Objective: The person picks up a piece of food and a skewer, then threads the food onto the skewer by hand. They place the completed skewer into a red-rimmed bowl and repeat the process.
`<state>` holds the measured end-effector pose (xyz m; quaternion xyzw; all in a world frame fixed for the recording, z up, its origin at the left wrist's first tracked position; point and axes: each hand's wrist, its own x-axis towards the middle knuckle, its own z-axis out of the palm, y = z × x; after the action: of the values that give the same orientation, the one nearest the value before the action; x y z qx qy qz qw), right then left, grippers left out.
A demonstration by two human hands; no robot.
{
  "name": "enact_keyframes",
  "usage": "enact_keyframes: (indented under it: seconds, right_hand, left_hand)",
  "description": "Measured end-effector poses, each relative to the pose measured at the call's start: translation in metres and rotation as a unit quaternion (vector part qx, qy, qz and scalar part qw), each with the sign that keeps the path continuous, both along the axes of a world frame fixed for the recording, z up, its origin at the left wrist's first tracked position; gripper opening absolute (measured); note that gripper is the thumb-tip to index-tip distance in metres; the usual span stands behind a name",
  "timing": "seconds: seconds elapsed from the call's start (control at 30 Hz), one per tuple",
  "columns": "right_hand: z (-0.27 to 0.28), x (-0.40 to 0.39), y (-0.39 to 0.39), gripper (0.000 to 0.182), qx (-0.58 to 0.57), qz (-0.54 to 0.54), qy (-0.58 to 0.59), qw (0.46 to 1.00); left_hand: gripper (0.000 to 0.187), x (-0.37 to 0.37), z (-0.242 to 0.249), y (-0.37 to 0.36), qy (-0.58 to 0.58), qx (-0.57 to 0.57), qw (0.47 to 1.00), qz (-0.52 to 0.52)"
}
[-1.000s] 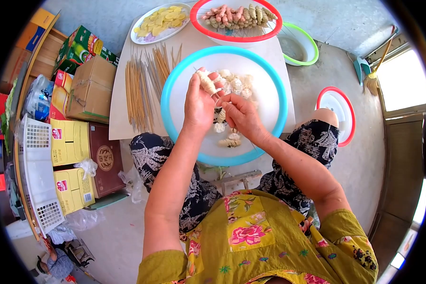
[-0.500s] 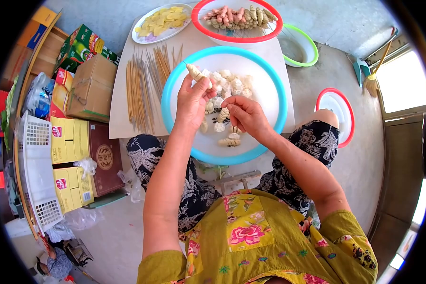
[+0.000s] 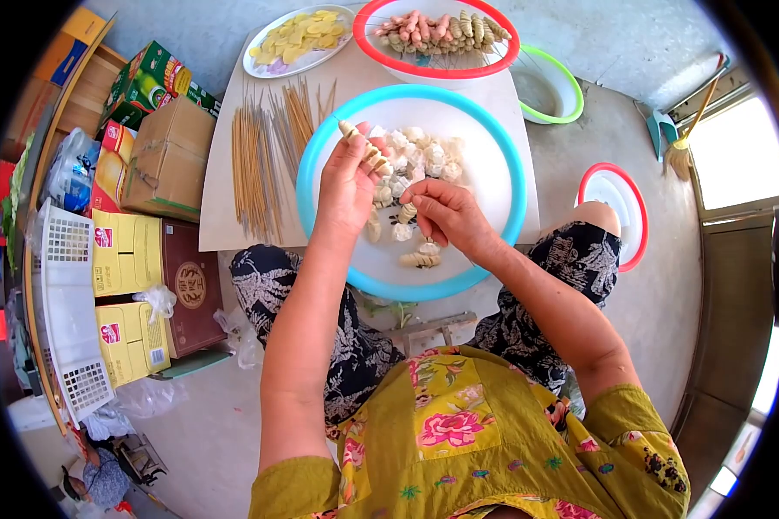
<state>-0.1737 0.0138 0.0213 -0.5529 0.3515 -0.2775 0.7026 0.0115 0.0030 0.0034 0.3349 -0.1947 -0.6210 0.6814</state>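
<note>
My left hand is closed around a pale, ridged food roll above the left side of a white basin with a blue rim. My right hand is over the middle of the basin, thumb and fingertips pinched together; what they grip is too small to make out. Just under those fingertips is another ridged roll. White, crumpled-looking food pieces are heaped in the basin's far half. Nearer me, a further ridged roll lies on the basin floor.
Wooden skewers and thin metal ones lie on the table, left of the basin. Behind stand a plate of yellow slices and a red-rimmed basin of skewered food. Cardboard boxes are stacked at left; another red-rimmed basin is at right.
The food roll in my left hand has turned, showing more of its ridged side, and sits slightly lower. My right hand has shifted very slightly left and down, still pinched.
</note>
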Motion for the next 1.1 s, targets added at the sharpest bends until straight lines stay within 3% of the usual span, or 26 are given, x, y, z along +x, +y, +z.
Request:
enact_keyframes:
  seconds: [0.07, 0.2, 0.27, 0.5, 0.87, 1.1]
  right_hand:
    - [0.001, 0.000, 0.000, 0.017, -0.004, -0.001, 0.003, 1.000]
    - [0.001, -0.001, -0.001, 0.017, 0.019, 0.003, -0.007, 1.000]
    - [0.001, -0.001, -0.001, 0.017, 0.017, 0.007, -0.007, 1.000]
    - [0.001, -0.001, 0.000, 0.018, 0.022, 0.017, -0.006, 1.000]
    - [-0.003, 0.001, 0.001, 0.019, 0.020, 0.038, -0.010, 0.999]
    - [-0.005, 0.003, 0.002, 0.018, 0.030, 0.043, -0.006, 0.999]
  left_hand:
    - [0.037, 0.000, -0.002, 0.001, -0.045, -0.016, 0.997, -0.060]
    - [0.035, -0.001, 0.005, 0.002, -0.039, 0.003, 0.997, -0.060]
    - [0.032, 0.001, 0.011, 0.000, 0.066, 0.014, 0.998, -0.015]
    - [0.029, 0.002, 0.001, -0.002, 0.006, -0.009, 1.000, 0.006]
    - [0.019, 0.017, -0.005, -0.007, 0.114, -0.046, 0.992, 0.037]
    - [0.023, 0.015, -0.001, -0.004, 0.110, -0.035, 0.993, 0.040]
